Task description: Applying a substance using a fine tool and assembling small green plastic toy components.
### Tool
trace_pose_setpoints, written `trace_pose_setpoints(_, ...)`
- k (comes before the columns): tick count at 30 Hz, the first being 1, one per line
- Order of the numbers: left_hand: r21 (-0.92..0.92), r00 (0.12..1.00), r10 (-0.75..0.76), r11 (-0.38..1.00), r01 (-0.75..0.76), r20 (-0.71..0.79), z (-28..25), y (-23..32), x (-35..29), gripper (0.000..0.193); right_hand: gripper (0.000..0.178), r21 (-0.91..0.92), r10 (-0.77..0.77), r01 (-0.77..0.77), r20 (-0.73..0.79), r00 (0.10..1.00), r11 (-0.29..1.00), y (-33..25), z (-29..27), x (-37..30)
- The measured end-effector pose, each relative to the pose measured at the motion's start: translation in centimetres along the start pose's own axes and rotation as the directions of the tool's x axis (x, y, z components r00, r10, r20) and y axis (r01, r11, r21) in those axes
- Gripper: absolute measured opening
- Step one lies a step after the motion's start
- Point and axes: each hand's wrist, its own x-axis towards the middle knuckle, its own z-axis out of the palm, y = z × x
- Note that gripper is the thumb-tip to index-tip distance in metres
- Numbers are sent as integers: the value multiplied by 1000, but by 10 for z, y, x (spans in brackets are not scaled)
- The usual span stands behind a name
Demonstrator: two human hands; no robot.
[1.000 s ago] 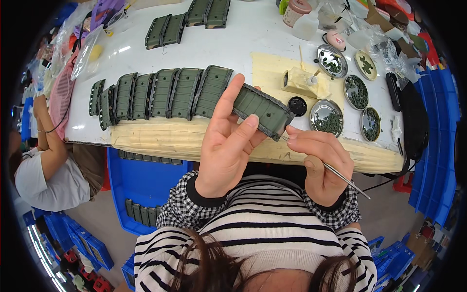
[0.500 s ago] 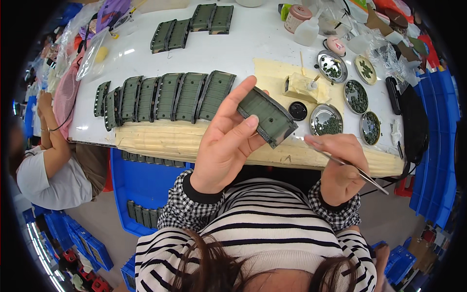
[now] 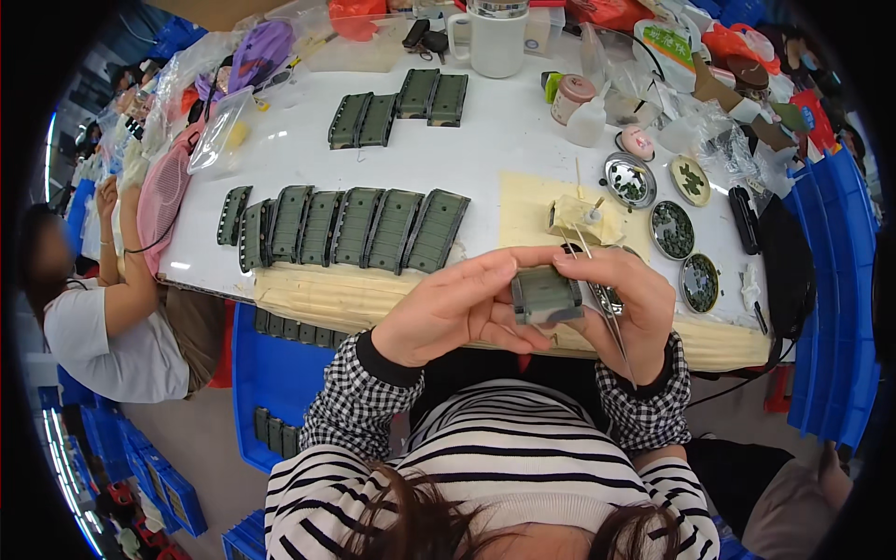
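My left hand (image 3: 439,313) grips a dark green camouflage plastic shell (image 3: 546,293) by its left side, above the table's front edge. The shell is curved and ribbed, tilted so that one end faces me. My right hand (image 3: 639,294) reaches the shell's right side with its fingers while also holding a pair of metal tweezers (image 3: 616,338), which slant across the palm. Part of the tweezers is hidden by the fingers. Beyond my left hand stands a row of similar green shells (image 3: 359,224). Two more groups of them (image 3: 364,119) lie farther back.
Small round dishes (image 3: 673,258) with tiny dark green pieces are at the right, near a yellowish block (image 3: 569,217) with a stick. A white mug (image 3: 499,51) stands at the back. A blue crate (image 3: 280,373) with shells is below left. Another person (image 3: 121,317) sits at left.
My right hand has moved left to meet the shell, and the tweezers have turned steeper. The shell has been turned so its end faces me. The whole view has shifted, showing more of the table's back.
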Motion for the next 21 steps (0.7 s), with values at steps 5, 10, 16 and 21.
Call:
trace_pose_setpoints(5, 182, 993, -98, 977, 108, -62, 7, -7, -4, 52, 30, 115, 231, -229, -4, 973, 967, -4, 1, -1)
trace_pose_setpoints(10, 226, 990, -87, 968, 110, -108, 15, -7, -7, 50, 31, 126, 198, -193, -27, 980, 973, -3, 3, -4)
trace_pose_setpoints(16, 250, 985, -92, 960, 127, -145, 20, -6, -7, 51, 30, 117, 237, -232, -31, 971, 966, -6, 2, -7)
trace_pose_setpoints(21, 383, 982, 68, 924, 4, -174, 28, -8, -10, 45, 29, 101, 221, -215, -58, 973, 971, -9, 5, -6)
